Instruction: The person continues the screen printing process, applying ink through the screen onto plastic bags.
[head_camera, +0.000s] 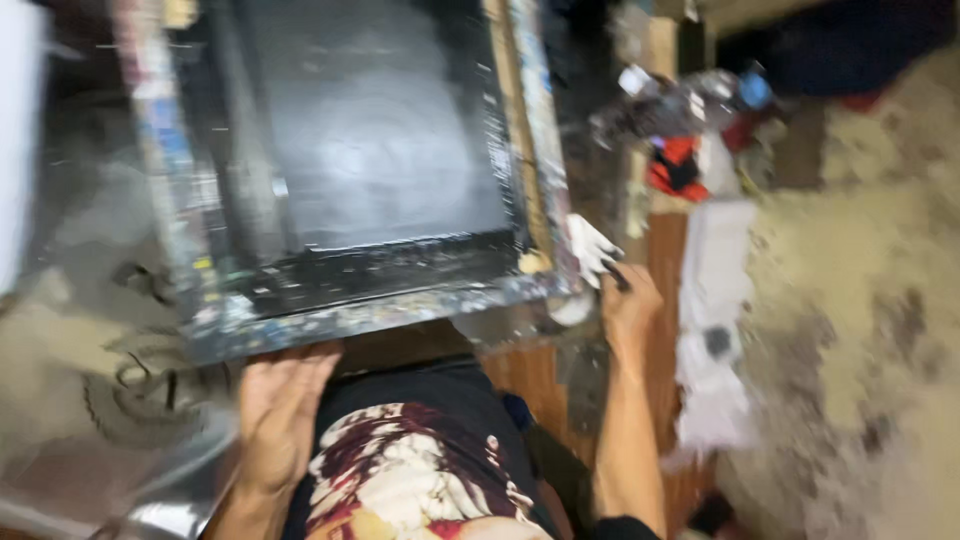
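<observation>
A cluttered workshop seen from above, motion-blurred throughout; a wooden surface (535, 375) of reddish-brown boards runs from near centre toward the far right, beside a mottled, sandy floor (860, 300) at right. A rectangular printing screen frame (350, 300) fills the far centre: its border is caked with dried black ink and flecked with pale paint, and its inner mesh (370, 130) is a smooth dark grey sheet. The near rail of the frame lies just beyond the person's torso, which wears a black shirt (420, 480) with a red and cream print. The left hand (278, 420) lies palm down with fingers extended, their tips at the underside of the frame's near left edge. The right hand (628, 305) is at the near right corner, fingers curled closed around what appears to be a white rag (590, 245). A strip of white paper or cloth (715, 320) lies along the surface to the right. Mixed clutter (690, 120) crowds the far right, leaving little open room there.
</observation>
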